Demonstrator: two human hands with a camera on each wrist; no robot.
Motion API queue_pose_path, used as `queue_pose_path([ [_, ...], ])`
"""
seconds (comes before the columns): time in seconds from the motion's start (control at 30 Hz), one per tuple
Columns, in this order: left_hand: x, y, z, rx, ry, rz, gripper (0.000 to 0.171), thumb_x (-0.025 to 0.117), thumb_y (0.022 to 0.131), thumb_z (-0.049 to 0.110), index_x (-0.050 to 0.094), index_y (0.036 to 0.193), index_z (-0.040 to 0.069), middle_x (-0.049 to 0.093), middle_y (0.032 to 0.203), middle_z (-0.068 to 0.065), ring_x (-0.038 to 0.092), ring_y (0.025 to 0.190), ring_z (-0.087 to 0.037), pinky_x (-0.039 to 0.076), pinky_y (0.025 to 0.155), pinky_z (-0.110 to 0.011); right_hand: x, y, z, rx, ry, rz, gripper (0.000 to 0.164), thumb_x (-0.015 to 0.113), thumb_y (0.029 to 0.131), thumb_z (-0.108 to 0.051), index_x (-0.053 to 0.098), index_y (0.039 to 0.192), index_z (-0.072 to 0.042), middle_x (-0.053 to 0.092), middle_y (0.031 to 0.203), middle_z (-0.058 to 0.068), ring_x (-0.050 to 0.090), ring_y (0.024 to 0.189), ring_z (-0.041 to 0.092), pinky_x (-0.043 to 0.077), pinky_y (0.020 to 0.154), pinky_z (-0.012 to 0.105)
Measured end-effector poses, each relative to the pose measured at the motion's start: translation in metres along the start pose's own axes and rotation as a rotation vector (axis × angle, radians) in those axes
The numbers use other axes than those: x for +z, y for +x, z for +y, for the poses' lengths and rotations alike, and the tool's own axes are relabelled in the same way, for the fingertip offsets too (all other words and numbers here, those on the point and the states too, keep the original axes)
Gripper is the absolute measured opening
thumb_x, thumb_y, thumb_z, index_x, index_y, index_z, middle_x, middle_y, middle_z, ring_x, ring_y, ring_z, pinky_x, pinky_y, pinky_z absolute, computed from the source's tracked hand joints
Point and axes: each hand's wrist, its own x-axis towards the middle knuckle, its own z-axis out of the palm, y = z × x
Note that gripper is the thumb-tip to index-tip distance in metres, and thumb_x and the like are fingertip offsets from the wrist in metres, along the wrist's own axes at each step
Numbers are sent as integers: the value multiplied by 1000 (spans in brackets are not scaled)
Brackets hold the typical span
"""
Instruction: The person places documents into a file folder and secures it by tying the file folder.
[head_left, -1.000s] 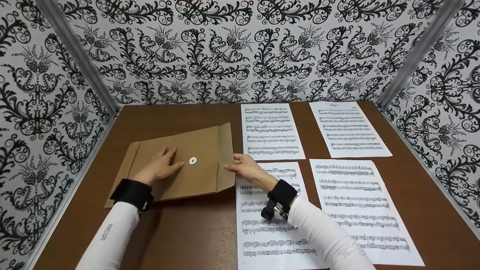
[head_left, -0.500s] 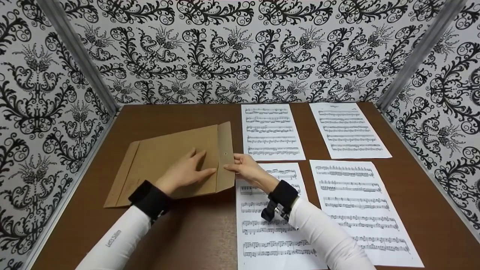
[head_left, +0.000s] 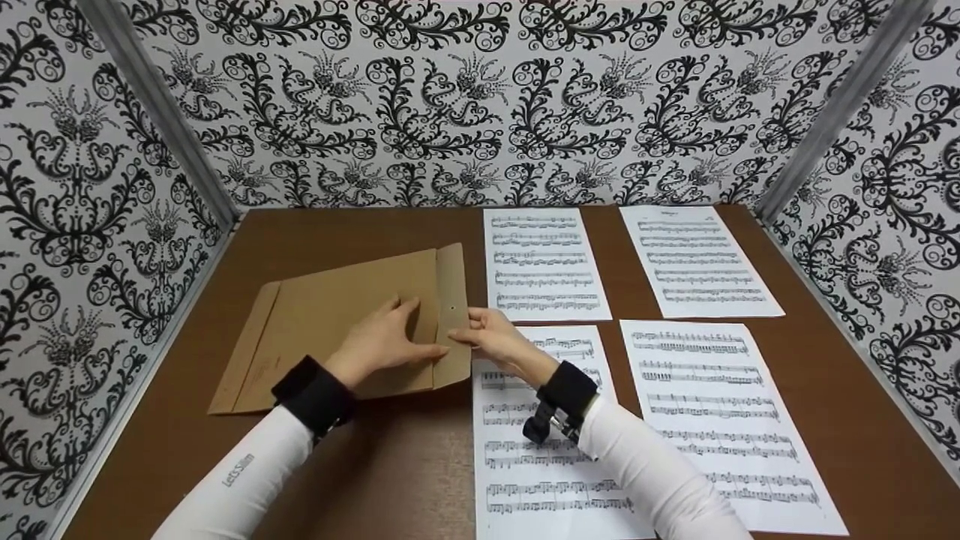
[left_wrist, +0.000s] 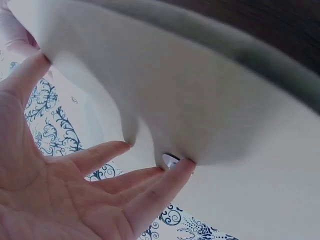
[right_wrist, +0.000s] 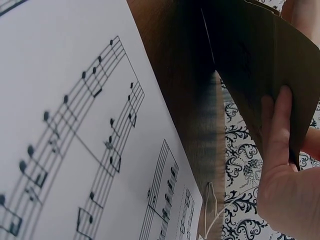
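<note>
A brown cardboard string-tie envelope lies left of centre in the head view, its right side tilted up off the table. My right hand pinches the edge of its flap, thumb on top and fingers beneath, as the right wrist view shows on the envelope's underside. Spread over the upper face, my left hand touches it with its fingertips, the thumb reaching the flap's fold. In the left wrist view a white round button shows beside those fingertips; the hand hides it from the head view.
Several music sheets lie on the right: a far one, another at far right, one near and one under my right forearm. Patterned walls enclose the brown table.
My left hand has slid right across the envelope, from its left part to beside the flap, and now covers the white button. My right hand keeps its pinch in the same place.
</note>
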Motion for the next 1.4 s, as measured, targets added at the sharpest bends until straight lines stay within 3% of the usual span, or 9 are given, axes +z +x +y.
queue_pose_path([
  [0.3, -2, 4, 18, 12, 41, -10, 94, 77, 85, 41, 35, 156, -3, 30, 164, -30, 46, 142, -50, 43, 114, -62, 2, 3, 1, 31, -43, 30, 45, 57, 97, 4, 50, 141, 9, 67, 131, 27, 74, 80, 9, 64, 80, 30],
  [0.57, -2, 7, 31, 46, 159, 104, 65, 72, 89, 22, 51, 145, -3, 50, 152, -27, 67, 112, -49, 58, 87, -61, 3, 3, 0, 6, -61, 26, 45, 60, 97, 3, 51, 141, 9, 74, 121, 19, 72, 78, 5, 63, 75, 26],
  [0.73, -4, 6, 36, 53, 211, 177, 30, 68, 89, 9, 68, 117, -3, 70, 118, -25, 72, 93, -43, 60, 74, -56, 5, 4, 1, 2, -71, 30, 46, 61, 96, 3, 52, 141, 9, 73, 124, 22, 72, 78, 6, 64, 76, 28],
  [0.87, -6, 4, 41, 77, 237, 237, 3, 66, 87, -1, 69, 88, -1, 73, 87, -22, 72, 76, -39, 59, 63, -51, 6, 4, 0, 8, -84, 50, 46, 61, 95, 3, 53, 140, 8, 71, 127, 24, 72, 78, 6, 64, 76, 29],
  [1.03, -6, 0, 46, 90, 297, 307, 11, 69, 84, -5, 66, 76, 1, 71, 76, -19, 70, 67, -33, 57, 56, -46, 6, 3, 0, 30, -61, 69, 44, 61, 94, 3, 54, 138, 9, 76, 117, 18, 72, 78, 7, 64, 76, 30],
  [1.17, -8, -3, 47, 81, 324, 356, 25, 68, 85, -8, 57, 66, 6, 67, 68, -14, 62, 59, -24, 45, 49, -36, 7, 2, 0, 51, -33, 82, 41, 61, 93, 4, 57, 134, 9, 79, 96, 3, 71, 76, 7, 64, 75, 29],
  [1.27, -10, -5, 48, 80, 328, 384, 37, 64, 89, -9, 46, 62, 9, 53, 60, -6, 45, 55, -15, 32, 49, -32, 8, 2, 0, 61, -9, 88, 41, 61, 91, 4, 58, 132, 10, 76, 87, -5, 71, 76, 7, 63, 75, 28],
  [1.4, -13, -9, 49, 77, 344, 418, 45, 61, 93, -8, 35, 62, 12, 30, 60, 1, 30, 56, -13, 26, 49, -30, 9, 3, -1, 64, 20, 102, 42, 60, 88, 4, 60, 130, 10, 73, 83, -6, 70, 76, 7, 63, 76, 29],
])
